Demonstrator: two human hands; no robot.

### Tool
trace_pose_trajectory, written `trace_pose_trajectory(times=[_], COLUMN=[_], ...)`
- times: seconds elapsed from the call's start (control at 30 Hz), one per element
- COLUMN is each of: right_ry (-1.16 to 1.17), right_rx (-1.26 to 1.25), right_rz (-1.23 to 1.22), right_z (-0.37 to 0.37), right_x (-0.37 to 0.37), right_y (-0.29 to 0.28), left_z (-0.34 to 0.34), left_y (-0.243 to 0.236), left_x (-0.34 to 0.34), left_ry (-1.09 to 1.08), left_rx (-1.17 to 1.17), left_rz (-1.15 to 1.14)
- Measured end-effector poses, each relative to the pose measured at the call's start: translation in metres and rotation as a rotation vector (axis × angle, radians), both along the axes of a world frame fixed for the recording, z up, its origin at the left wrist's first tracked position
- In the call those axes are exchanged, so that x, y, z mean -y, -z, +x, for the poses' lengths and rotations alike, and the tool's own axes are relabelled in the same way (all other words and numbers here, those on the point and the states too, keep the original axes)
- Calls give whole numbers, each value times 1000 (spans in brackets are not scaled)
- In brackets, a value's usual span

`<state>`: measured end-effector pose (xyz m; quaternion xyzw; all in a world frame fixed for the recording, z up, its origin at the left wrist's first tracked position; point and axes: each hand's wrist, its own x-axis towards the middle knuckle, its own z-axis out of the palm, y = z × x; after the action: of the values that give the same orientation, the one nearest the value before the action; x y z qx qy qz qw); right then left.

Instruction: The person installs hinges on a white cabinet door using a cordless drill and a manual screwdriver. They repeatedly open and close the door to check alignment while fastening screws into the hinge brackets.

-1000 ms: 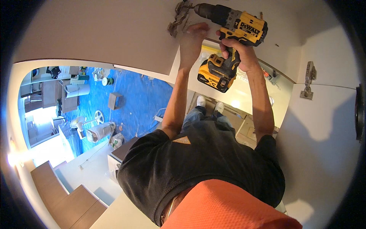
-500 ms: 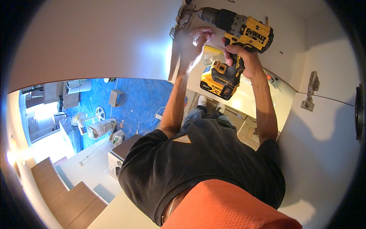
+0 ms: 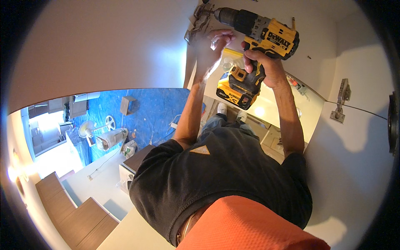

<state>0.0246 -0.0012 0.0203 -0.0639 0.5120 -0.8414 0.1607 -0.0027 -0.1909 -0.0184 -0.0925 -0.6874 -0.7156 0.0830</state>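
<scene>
My right hand (image 3: pixel 271 66) grips a yellow and black cordless drill (image 3: pixel 268 35) by its handle, with the battery hanging below. The drill's tip meets a metal hinge (image 3: pixel 200 21) at the edge of a pale cabinet door panel (image 3: pixel 104 50); whether it touches a screw is too small to tell. My left hand (image 3: pixel 214 50) is up against that edge just below the chuck, fingers curled, partly washed out by light; what they hold, if anything, is unclear. A second hinge (image 3: pixel 342 100) is on the white cabinet side at the right.
Below are a pale counter (image 3: pixel 310 108) with small items and my feet (image 3: pixel 223 109). At lower left, a blue sheet (image 3: pixel 154 112) covers the floor, with a fan (image 3: pixel 87 129), a box (image 3: pixel 127 105) and wrapped bundles. Brown cabinet panels (image 3: pixel 75 208) line the bottom left.
Compared with a second ago, the door's lower edge has swung downward, the drill has shifted slightly right, and my left hand's fingers have bent more beside the edge, where bright light now falls.
</scene>
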Motion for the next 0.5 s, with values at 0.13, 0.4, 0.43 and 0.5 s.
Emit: trace_pose_trajectory(times=[0.13, 0.4, 0.43, 0.5], right_ry=[3, -34, -46, -55], right_rx=[7, 56, 56, 70], right_rz=[10, -51, -34, -52], right_z=[-1, -2, -3, -5], right_x=[1, 0, 0, 0], right_y=[3, 4, 4, 5], left_z=[-1, -3, -3, -3], left_y=[1, 4, 4, 5], left_x=[0, 0, 1, 1], left_ry=[-13, 55, 42, 31], left_rx=[-22, -13, -22, -11], left_rz=[-7, 45, 22, -10])
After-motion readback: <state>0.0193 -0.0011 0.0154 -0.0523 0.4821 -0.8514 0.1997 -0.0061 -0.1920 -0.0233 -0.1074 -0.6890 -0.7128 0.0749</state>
